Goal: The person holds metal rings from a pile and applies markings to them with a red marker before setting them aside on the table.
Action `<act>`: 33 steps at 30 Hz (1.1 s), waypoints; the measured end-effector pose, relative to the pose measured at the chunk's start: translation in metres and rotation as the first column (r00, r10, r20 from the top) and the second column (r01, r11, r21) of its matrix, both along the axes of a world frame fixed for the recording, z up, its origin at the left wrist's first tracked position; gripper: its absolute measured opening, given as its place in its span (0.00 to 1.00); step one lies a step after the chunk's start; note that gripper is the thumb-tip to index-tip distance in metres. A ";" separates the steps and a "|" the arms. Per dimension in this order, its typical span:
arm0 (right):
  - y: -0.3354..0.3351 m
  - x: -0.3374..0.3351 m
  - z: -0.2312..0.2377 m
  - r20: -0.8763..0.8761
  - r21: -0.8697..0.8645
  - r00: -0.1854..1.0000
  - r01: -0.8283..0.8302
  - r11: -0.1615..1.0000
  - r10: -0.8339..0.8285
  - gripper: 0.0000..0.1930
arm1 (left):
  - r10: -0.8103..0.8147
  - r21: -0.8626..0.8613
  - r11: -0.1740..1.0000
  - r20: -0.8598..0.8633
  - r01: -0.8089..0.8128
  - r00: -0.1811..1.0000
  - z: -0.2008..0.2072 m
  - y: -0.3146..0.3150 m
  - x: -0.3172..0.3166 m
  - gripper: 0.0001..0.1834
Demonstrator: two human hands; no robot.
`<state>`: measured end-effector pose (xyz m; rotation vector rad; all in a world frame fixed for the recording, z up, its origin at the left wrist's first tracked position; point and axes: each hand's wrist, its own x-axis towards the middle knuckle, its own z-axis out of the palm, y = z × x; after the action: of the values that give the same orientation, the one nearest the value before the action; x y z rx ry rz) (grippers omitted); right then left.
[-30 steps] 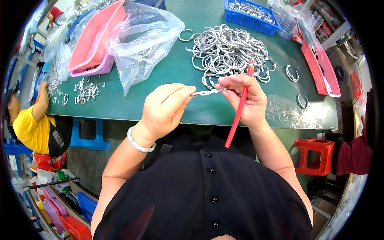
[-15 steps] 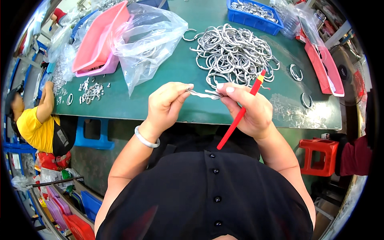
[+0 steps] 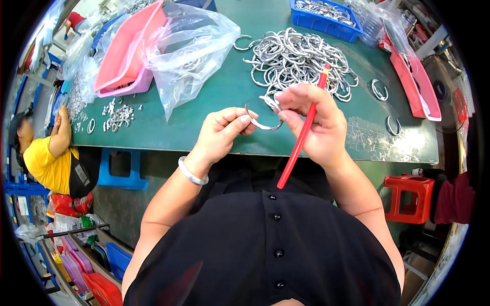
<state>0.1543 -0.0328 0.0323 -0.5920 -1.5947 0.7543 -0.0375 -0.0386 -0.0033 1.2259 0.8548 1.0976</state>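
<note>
A green desk (image 3: 214,115) carried a silver ring pile (image 3: 301,53). The right hand (image 3: 324,127), fingers half curled, held a red rod (image 3: 297,148) slantwise (I couldn't tell if its fingertips also gripped the second ring (image 3: 270,102) beside them). The left hand (image 3: 219,133) pinched an open ring (image 3: 263,126) between thumb and fingers, above the desk's near edge; it looked thin, silvery, curved, darker at both ends.

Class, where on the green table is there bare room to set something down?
On the green table, between the clear bag and the ring pile; also along the near edge, between the small metal parts and the left hand. Crowded: under the ring pile, and at back left, where bag and pink trays adjoin.
</note>
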 end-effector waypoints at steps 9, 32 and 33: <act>0.018 0.011 -0.011 -0.324 -0.499 0.943 -0.238 0.833 0.076 0.18 | -0.026 -0.313 0.948 0.100 0.056 0.995 0.008 0.001 0.000 0.09; 0.003 0.009 -0.011 -0.317 -0.429 0.920 -0.355 0.831 0.229 0.17 | -0.081 -0.268 0.927 0.543 0.264 0.836 -0.010 0.015 0.002 0.08; 0.002 0.009 -0.013 -0.310 -0.415 0.924 -0.343 0.842 0.224 0.16 | -0.107 -0.248 0.922 0.576 0.298 0.811 -0.011 0.016 0.001 0.08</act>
<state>0.1635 -0.0306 0.0196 -0.5731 -1.2788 1.4083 -0.0368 -0.0230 -0.0141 0.6407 0.4150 1.0056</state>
